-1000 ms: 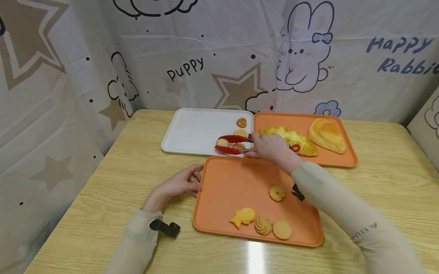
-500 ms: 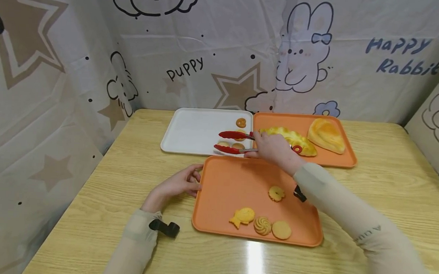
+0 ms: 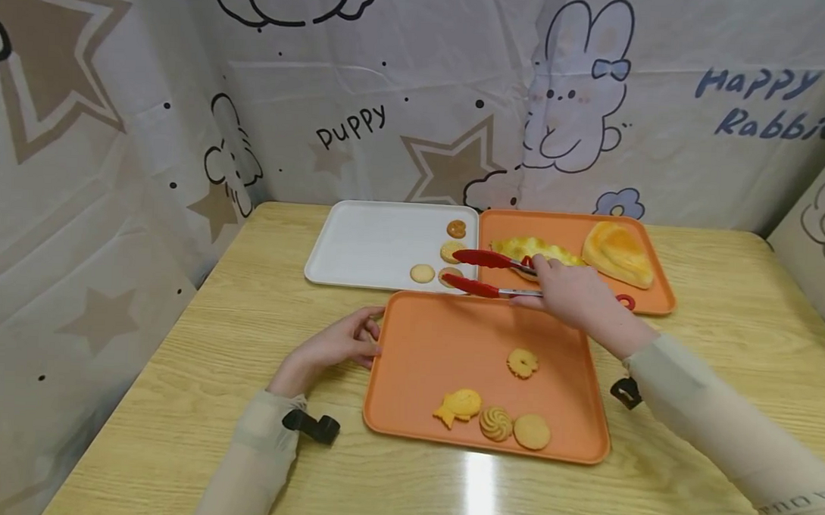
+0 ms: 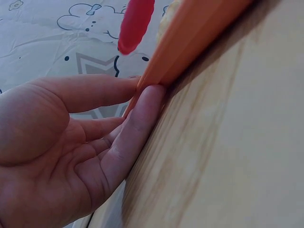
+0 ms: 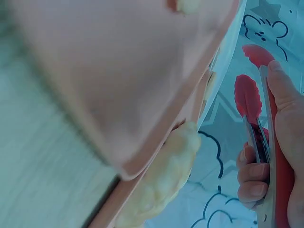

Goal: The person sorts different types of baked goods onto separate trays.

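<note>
My right hand (image 3: 582, 294) grips red-tipped tongs (image 3: 483, 286), their arms spread apart with nothing between them. Their tips hang over the right edge of the white tray (image 3: 358, 244), partly covering a brown round biscuit and a pale one. A round biscuit (image 3: 422, 273) and a small pretzel-shaped biscuit (image 3: 457, 229) also lie on that tray. My left hand (image 3: 334, 342) pinches the left rim of the near orange tray (image 3: 437, 334); in the left wrist view its fingers (image 4: 102, 92) meet the rim. On this tray lie a ring biscuit (image 3: 522, 363), a fish-shaped biscuit (image 3: 459, 407), a swirl biscuit (image 3: 495, 423) and a round biscuit (image 3: 532, 431).
A second orange tray (image 3: 660, 296) stands at the back right against the white one. It bears a long bread (image 3: 522, 248), partly hidden by the tongs and my right hand, and a triangular bread (image 3: 617, 253). A printed cloth (image 3: 419, 76) hangs behind the wooden table (image 3: 247, 297).
The tongs have opened, leaving a round biscuit lying on the white tray. My right hand has drawn back to the right with them. My left hand stays at the near tray's rim.
</note>
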`<state>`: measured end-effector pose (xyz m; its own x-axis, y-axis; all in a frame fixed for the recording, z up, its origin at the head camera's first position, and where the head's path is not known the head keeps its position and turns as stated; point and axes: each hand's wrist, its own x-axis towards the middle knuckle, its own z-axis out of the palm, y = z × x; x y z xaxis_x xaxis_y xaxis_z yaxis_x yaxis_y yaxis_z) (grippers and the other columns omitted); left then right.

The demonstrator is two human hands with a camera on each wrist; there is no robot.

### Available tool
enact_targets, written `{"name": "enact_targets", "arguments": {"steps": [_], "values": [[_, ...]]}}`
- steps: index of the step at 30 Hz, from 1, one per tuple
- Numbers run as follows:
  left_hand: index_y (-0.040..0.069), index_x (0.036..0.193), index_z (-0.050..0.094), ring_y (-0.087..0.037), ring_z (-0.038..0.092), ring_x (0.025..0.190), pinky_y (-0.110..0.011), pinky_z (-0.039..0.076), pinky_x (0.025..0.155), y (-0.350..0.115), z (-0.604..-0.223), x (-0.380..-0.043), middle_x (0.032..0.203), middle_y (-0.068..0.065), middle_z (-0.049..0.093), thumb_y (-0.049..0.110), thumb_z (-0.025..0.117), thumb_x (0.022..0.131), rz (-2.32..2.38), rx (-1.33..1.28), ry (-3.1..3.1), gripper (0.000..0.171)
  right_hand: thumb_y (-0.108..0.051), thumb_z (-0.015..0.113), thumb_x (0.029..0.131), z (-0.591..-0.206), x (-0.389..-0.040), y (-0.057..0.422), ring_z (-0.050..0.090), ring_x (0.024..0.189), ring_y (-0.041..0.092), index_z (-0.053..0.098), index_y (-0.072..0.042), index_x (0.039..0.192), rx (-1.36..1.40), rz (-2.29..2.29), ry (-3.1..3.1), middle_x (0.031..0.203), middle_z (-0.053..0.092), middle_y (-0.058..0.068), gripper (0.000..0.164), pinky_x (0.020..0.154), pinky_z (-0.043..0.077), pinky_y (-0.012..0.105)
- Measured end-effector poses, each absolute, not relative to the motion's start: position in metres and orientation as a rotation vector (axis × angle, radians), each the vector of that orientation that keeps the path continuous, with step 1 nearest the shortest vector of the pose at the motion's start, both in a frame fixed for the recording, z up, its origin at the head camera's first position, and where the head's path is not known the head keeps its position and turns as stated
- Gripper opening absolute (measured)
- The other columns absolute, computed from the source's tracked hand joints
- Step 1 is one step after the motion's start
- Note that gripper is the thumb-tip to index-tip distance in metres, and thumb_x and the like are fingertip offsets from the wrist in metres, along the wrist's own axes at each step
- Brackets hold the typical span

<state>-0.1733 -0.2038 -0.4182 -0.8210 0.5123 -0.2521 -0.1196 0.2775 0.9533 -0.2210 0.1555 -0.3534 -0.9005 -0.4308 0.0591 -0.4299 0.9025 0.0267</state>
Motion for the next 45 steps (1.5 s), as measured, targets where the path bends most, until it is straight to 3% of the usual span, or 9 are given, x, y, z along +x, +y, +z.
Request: {"name": "enact_targets", "arguments": {"steps": [5, 12, 23, 30, 45], "values": [[0.001, 0.143, 0.017, -0.013, 0.052, 0.075, -0.032, 0.056, 0.066, -0.203, -0.418, -0.174, 0.099, -0.012, 0.041, -0.003, 0.057, 0.083, 1.579, 0.326, 2.05, 0.073, -0.062, 0.057, 0.076, -0.351, -0.205, 0.174, 0.051, 0.053, 0.023, 0.045, -0.004, 0.096, 0.656, 0.01, -3.027, 0.078, 0.057, 0.011, 0.063, 0.038, 0.038, 0.033], [-0.001, 0.143, 0.016, -0.012, 0.051, 0.074, -0.031, 0.055, 0.065, -0.203, -0.42, -0.174, 0.098, -0.013, 0.04, -0.005, 0.056, 0.083, 1.587, 0.327, 2.04, 0.072, -0.064, 0.057, 0.074, -0.352, -0.181, 0.196, 0.041, 0.044, 0.018, 0.043, -0.007, 0.092, 0.642, 0.066, -3.038, 0.064, 0.043, 0.002, 0.062, 0.036, 0.029, 0.027], [-0.001, 0.142, 0.017, -0.01, 0.054, 0.072, -0.032, 0.056, 0.066, -0.206, -0.42, -0.174, 0.096, -0.009, 0.04, 0.005, 0.06, 0.084, 1.607, 0.421, 2.01, 0.072, -0.075, 0.05, 0.07, -0.358, -0.145, 0.227, 0.04, 0.048, 0.016, 0.046, -0.01, 0.093, 0.546, 0.141, -3.091, 0.063, 0.045, -0.001, 0.069, 0.038, 0.028, 0.027], [0.0, 0.143, 0.015, -0.011, 0.053, 0.071, -0.033, 0.055, 0.066, -0.203, -0.423, -0.175, 0.097, -0.012, 0.04, -0.003, 0.057, 0.084, 1.586, 0.355, 2.029, 0.073, -0.075, 0.054, 0.068, -0.365, -0.129, 0.24, 0.039, 0.049, 0.013, 0.048, -0.01, 0.089, 0.533, 0.101, -3.097, 0.064, 0.045, -0.003, 0.068, 0.039, 0.028, 0.025], [0.0, 0.143, 0.016, -0.013, 0.052, 0.075, -0.031, 0.055, 0.066, -0.203, -0.42, -0.173, 0.098, -0.012, 0.04, -0.002, 0.058, 0.084, 1.602, 0.332, 2.02, 0.073, -0.075, 0.057, 0.064, -0.374, -0.106, 0.248, 0.039, 0.049, 0.012, 0.048, -0.011, 0.088, 0.514, 0.083, -3.109, 0.066, 0.048, -0.004, 0.07, 0.039, 0.029, 0.026]]}}
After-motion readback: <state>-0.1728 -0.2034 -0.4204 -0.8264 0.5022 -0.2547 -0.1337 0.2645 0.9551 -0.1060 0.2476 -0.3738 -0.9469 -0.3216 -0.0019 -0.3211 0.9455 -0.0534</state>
